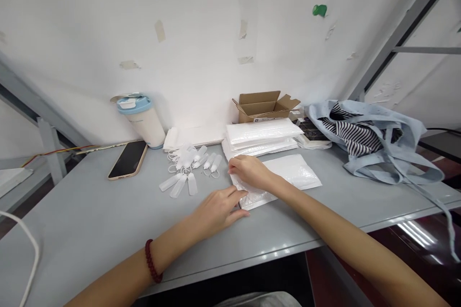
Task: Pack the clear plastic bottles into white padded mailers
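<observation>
A white bubble mailer point(293, 171) lies flat on the grey table in front of me. My right hand point(250, 171) is closed at its left end, with curled fingers gripping the edge. At the same end's near corner, my left hand point(219, 208) holds the mailer between thumb and fingers; a dark red bead bracelet circles that wrist. Behind the mailer lies a stack of similar white mailers point(264, 133). Left of my hands is a loose pile of small white tags with string loops point(183, 163). Both hands partly cover the mailer's left end.
An open cardboard box point(264, 105) stands against the wall behind the stack. At the left are a phone point(127, 159) and a tilted cream tumbler with a blue lid point(142, 120). A light blue cloth bag point(382, 129) sits at the right, its strap hanging over the table edge.
</observation>
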`<state>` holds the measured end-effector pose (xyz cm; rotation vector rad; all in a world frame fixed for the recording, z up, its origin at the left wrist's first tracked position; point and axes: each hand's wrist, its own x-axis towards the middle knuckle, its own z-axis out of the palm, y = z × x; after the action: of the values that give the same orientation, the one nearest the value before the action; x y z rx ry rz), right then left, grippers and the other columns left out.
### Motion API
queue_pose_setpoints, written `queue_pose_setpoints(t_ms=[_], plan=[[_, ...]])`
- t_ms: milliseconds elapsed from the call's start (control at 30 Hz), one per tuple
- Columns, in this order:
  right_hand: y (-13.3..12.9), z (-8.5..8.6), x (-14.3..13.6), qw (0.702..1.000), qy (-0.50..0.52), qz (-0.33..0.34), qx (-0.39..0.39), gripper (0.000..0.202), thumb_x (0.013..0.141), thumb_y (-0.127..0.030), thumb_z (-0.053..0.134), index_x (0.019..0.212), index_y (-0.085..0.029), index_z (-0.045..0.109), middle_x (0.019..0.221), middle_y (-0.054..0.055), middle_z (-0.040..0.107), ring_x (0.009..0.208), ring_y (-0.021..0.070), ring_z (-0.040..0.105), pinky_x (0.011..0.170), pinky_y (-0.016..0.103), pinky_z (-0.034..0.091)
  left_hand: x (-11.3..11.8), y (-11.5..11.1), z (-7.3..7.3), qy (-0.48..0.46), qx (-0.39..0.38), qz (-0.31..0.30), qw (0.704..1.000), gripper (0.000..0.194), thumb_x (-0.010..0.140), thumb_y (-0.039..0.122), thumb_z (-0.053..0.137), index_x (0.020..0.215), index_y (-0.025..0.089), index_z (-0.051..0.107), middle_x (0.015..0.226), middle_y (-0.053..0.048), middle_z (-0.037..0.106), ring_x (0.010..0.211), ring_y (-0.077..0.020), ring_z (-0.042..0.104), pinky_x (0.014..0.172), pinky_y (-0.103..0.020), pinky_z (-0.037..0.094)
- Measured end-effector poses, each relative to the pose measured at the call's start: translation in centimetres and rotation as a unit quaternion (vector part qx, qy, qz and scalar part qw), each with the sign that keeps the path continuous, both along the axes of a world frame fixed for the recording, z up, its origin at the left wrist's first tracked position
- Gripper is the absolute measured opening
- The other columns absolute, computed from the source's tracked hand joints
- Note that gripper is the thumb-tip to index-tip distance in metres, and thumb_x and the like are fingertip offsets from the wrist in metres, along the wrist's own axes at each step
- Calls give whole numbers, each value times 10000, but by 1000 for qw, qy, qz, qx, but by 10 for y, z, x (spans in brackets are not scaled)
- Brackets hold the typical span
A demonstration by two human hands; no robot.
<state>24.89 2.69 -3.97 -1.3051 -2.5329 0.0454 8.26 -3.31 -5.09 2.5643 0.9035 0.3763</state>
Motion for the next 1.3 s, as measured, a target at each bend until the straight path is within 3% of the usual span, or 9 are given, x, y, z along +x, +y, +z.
queue_pose_setpoints(t_ms=[200, 367, 500, 667, 800, 967, 1067, 1167, 1300], plan=[[3, -1, 3, 998, -55, -8, 16, 123, 885, -178, 529, 794, -153, 609, 796, 61, 637, 749, 160, 559, 584, 251, 289, 16, 11, -7, 29, 35, -11, 999, 280, 924, 360, 445, 1087, 160, 554, 990, -88, 615, 833, -209, 616, 715, -332, 499], [3, 4, 6, 999, -23, -26, 37, 166, 902, -138, 458, 841, -150, 612, 816, 63, 633, 769, 158, 549, 625, 250, 332, 29, 19, -5, 43, 74, -28, 996, 278, 932, 334, 419, 1095, 133, 519, 1024, -101, 626, 855, -227, 627, 691, -343, 515], [-2, 7, 5, 997, 52, -23, 59, 161, 907, -161, 455, 852, -154, 606, 803, 49, 639, 729, 139, 544, 620, 237, 338, 34, 23, -5, 54, 102, -1, 993, 268, 936, 317, 405, 1035, 123, 562, 944, -100, 659, 771, -213, 644, 643, -327, 506], [-10, 7, 2, 990, 93, 2, 106, 206, 910, -206, 437, 780, -160, 590, 701, 38, 636, 647, 140, 537, 602, 246, 325, 37, 24, -11, 68, 109, -2, 992, 333, 941, 277, 369, 788, 141, 630, 747, -75, 679, 640, -190, 634, 569, -300, 462], [-10, 8, 4, 980, 135, -24, 142, 216, 910, -229, 422, 771, -170, 577, 664, 29, 626, 587, 131, 522, 559, 236, 305, 29, 32, 5, 1, 103, 43, 994, 269, 909, 250, 415, 799, 152, 639, 778, -58, 688, 668, -168, 626, 594, -271, 448], [-7, 10, 7, 974, 161, -33, 156, 227, 920, -244, 402, 779, -172, 565, 654, 24, 623, 554, 121, 505, 530, 228, 286, -12, 80, 52, -22, 162, 196, 967, 251, 858, 217, 426, 760, 150, 647, 741, -42, 677, 680, -158, 600, 648, -266, 429], [-8, 9, 6, 976, 147, -31, 160, 223, 915, -241, 411, 764, -173, 560, 620, 14, 603, 530, 117, 488, 519, 229, 272, -37, 123, 70, 97, 171, 282, 939, 248, 829, 233, 434, 825, 148, 667, 844, -64, 701, 788, -192, 623, 672, -276, 431], [-8, 6, 4, 977, 132, -24, 165, 230, 910, -231, 412, 737, -177, 553, 569, -1, 568, 504, 113, 466, 511, 232, 260, -48, 156, 71, 198, 147, 263, 933, 214, 788, 244, 489, 834, 155, 679, 892, -79, 705, 835, -204, 632, 659, -261, 435], [-8, 5, 5, 975, 135, -18, 176, 231, 910, -228, 412, 733, -177, 552, 551, -11, 549, 496, 109, 458, 509, 233, 254, -42, 173, 61, 246, 144, 239, 928, 191, 719, 176, 545, 846, 151, 686, 885, -102, 698, 771, -206, 636, 602, -255, 430]])
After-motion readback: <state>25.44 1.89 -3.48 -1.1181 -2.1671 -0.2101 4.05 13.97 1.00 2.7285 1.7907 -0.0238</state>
